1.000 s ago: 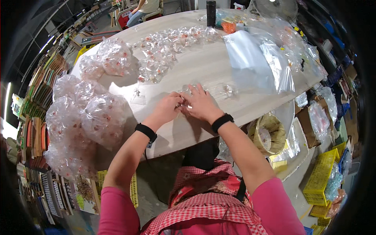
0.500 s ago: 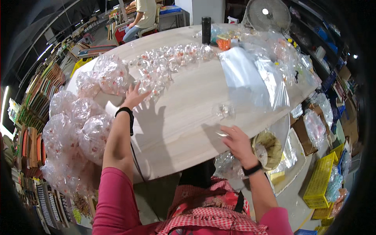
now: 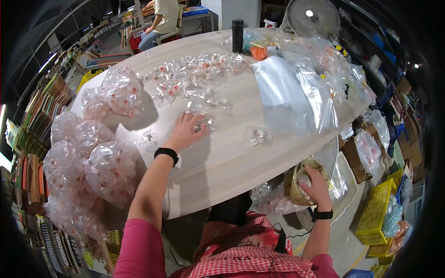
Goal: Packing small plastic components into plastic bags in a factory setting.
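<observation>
My left hand [image 3: 187, 132] lies low over the table with its fingers spread. Its fingertips are at some small clear plastic packets [image 3: 206, 121]. Beyond it spreads a loose band of small clear packets with red bits [image 3: 199, 69]. My right hand [image 3: 317, 186] is past the table's front edge, over a round yellowish container [image 3: 293, 186]. Its thumb and fingers are apart at the opening; what lies under them is partly hidden. Another small clear packet [image 3: 259, 135] rests on the table between the two hands.
Large filled clear bags [image 3: 111, 169] crowd the table's left side. Flat clear plastic bags [image 3: 282, 92] lie at the right, near a black bottle [image 3: 238, 36] and an orange packet [image 3: 258, 50]. A fan [image 3: 311, 18] stands behind. Yellow crates [image 3: 374, 215] sit on the floor at right.
My left hand has moved right and nearer from beside the packets, with a few packets now spread around it. My right hand has gone from above the table's edge down to the container.
</observation>
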A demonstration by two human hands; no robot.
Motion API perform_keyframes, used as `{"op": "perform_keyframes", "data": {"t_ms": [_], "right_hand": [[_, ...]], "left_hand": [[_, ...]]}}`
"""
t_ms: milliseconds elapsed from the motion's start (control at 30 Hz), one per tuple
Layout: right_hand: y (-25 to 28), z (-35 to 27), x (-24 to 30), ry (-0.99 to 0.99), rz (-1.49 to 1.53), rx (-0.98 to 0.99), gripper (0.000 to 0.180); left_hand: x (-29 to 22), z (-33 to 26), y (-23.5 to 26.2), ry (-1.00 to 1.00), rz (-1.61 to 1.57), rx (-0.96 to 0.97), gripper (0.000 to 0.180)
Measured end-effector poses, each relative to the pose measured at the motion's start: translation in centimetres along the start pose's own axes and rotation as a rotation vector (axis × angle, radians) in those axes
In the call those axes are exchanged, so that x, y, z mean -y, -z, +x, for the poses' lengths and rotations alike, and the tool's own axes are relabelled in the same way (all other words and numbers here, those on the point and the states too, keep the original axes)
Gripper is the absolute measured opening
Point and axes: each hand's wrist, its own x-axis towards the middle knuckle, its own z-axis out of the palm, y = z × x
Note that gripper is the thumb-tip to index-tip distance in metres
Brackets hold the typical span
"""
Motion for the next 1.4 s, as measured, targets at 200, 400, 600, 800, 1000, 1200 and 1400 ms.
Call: {"op": "perform_keyframes", "data": {"t_ms": [200,400,600,800,1000,1200,1400], "right_hand": [[1.6,4.7,6.8,0.161,0.238,-0.225,0.047],[-0.8,12.2,14.2,0.508,0.269,-0.178,0.057],[-6.1,15.4,18.1,0.232,0.252,0.162,0.069],[-6.4,16.3,18.8,0.311,-0.04,0.149,0.049],[-8.7,19.2,15.1,0.503,0.017,0.035,0.029],[-6.5,20.1,15.7,0.402,0.084,0.085,0.018],[-4.4,25.3,14.8,0.309,0.226,0.051,0.025]], "left_hand": [[-7.7,-3.0,1.0,-0.179,0.02,0.213,0.049],[-9.8,-5.4,2.4,-0.192,0.068,0.218,0.061],[-7.5,-7.9,2.7,-0.056,-0.044,0.152,0.072],[-11.3,-9.2,2.6,0.212,0.078,0.105,0.071],[-13.7,-9.3,0.3,0.291,0.184,0.027,0.062],[-13.1,-9.0,-0.4,0.309,0.194,0.01,0.046],[-11.1,-7.9,-1.1,0.252,0.168,-0.122,0.026]]}}
